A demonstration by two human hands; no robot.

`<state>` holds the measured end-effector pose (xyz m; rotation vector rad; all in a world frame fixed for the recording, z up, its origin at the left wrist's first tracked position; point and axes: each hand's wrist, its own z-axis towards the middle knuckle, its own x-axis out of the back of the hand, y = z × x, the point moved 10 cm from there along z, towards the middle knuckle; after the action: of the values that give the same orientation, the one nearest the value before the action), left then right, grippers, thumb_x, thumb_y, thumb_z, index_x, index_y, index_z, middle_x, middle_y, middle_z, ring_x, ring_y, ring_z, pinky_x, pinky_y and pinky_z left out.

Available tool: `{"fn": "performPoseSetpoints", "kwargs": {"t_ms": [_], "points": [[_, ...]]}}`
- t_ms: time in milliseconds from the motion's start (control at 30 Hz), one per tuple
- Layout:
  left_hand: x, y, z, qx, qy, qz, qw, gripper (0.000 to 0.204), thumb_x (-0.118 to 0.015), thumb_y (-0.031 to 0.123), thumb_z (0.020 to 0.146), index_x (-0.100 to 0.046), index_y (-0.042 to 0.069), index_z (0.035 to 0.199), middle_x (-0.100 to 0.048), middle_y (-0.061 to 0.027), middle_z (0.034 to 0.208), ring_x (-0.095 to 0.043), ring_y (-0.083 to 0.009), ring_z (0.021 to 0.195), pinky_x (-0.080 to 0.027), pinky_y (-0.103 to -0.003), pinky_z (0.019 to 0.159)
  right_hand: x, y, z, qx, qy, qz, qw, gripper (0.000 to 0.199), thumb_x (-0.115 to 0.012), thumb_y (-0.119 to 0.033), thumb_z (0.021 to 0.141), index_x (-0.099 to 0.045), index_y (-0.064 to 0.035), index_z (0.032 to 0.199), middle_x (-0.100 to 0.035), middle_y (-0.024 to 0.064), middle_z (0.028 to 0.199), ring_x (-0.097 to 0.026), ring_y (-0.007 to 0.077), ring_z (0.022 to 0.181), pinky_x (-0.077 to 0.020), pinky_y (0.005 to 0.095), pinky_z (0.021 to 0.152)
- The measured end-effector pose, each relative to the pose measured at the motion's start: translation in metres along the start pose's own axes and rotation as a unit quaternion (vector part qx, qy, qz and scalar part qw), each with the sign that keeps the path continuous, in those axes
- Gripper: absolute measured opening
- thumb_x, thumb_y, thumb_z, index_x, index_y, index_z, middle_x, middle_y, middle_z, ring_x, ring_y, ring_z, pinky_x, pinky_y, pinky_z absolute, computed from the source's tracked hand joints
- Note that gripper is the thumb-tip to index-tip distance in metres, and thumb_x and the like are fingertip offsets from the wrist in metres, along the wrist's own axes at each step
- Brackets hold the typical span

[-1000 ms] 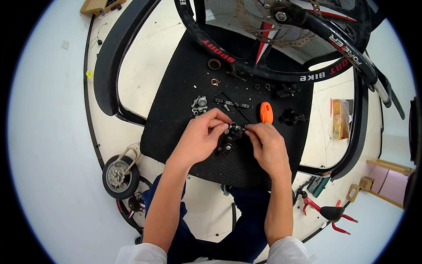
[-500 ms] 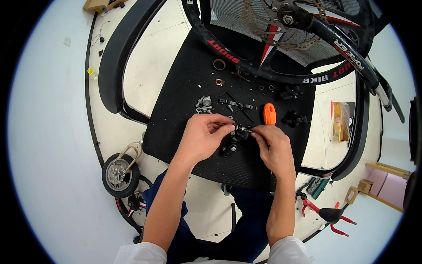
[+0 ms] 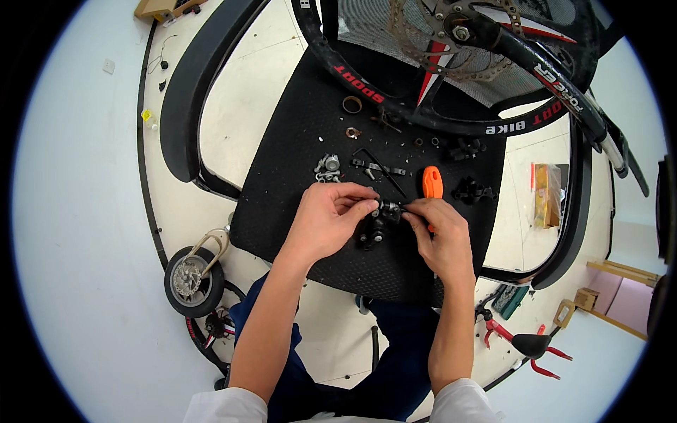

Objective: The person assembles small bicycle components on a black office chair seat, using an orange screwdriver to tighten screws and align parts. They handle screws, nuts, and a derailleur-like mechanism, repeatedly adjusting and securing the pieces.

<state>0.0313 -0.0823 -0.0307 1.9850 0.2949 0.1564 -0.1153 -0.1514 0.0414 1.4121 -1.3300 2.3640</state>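
Hardly anything has moved since the earlier frame: both hands keep to their places, with only a slight shift of the view. Thumb and forefinger of the left hand (image 3: 326,220) make a narrow grip on the upper left of a compact black mechanism with silver bolt heads (image 3: 381,228), which lies between the hands, low on the black chair seat of pebbled fabric (image 3: 338,271). Fingertips of the right hand (image 3: 446,238) are drawn close together at its right side; whether that grip closes on a separate small piece, I cannot tell.

As I judge it, the work stands partway: the mechanism is joined into one lump, yet many fittings lie loose around it. How many belong to it, and how much is left, cannot be told.

Just beyond the fingers are a smooth orange plastic handle with rounded ends (image 3: 432,182), a thin black L-shaped hex key (image 3: 393,182) lying across a flat dark metal bar with holes (image 3: 399,171), and a heap of dull silver bolts and fittings (image 3: 328,165). Farther out come a jagged coppery washer (image 3: 352,132), a broad brownish metal ring (image 3: 352,105) and two knobbly black parts (image 3: 474,189). Beyond them, a glossy black spoked wheel (image 3: 451,122) rests toward the chair's mesh back, its toothed disc rotor (image 3: 462,71) mottled brown as if rusted.
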Motion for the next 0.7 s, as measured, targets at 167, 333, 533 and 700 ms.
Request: {"fn": "performPoseSetpoints", "kwargs": {"t_ms": [167,333,533,700], "points": [[0.000,-0.001,-0.001,0.000,0.007,-0.007,1.000,0.018,-0.069,-0.001,0.089,-0.071,-0.006,0.107,-0.074,-0.0111,0.095,-0.069,-0.0112,0.088,-0.055,-0.023,0.080,-0.002,-0.004,0.002,0.009,-0.006,-0.008,1.000,0.012,-0.073,-0.001,0.081,-0.069,0.0003,0.092,-0.069,0.0118,0.089,-0.067,0.0284,0.080,-0.0537,0.0354,0.071],[0.001,0.000,-0.002,-0.003,0.007,-0.001,1.000,0.019,-0.069,-0.001,0.089,-0.071,-0.007,0.107,-0.074,-0.0124,0.097,-0.070,-0.0121,0.089,-0.055,-0.022,0.080,-0.004,0.012,-0.002,-0.131,-0.040,0.069,0.988,0.011,-0.071,0.002,0.082,-0.068,0.0013,0.092,-0.069,0.0121,0.089,-0.067,0.0296,0.079,-0.0529,0.0350,0.070],[0.001,0.008,-0.005,-0.042,0.023,0.019,0.999,0.018,-0.069,-0.001,0.090,-0.072,-0.006,0.106,-0.074,-0.0122,0.096,-0.071,-0.0126,0.089,-0.055,-0.022,0.079,0.003,0.002,-0.001,-0.006,0.008,0.035,0.999,0.008,-0.071,0.000,0.084,-0.067,0.0014,0.091,-0.069,0.0125,0.088,-0.066,0.0293,0.075,-0.0518,0.0357,0.067],[0.001,0.014,-0.005,-0.068,0.025,0.008,0.997,0.018,-0.070,0.001,0.090,-0.072,-0.005,0.107,-0.074,-0.0108,0.096,-0.070,-0.0118,0.088,-0.055,-0.023,0.078,0.000,0.008,0.000,-0.059,-0.015,0.059,0.996,0.008,-0.071,-0.001,0.084,-0.066,0.0009,0.090,-0.068,0.0125,0.084,-0.065,0.0276,0.072,-0.0511,0.0348,0.065]]}}
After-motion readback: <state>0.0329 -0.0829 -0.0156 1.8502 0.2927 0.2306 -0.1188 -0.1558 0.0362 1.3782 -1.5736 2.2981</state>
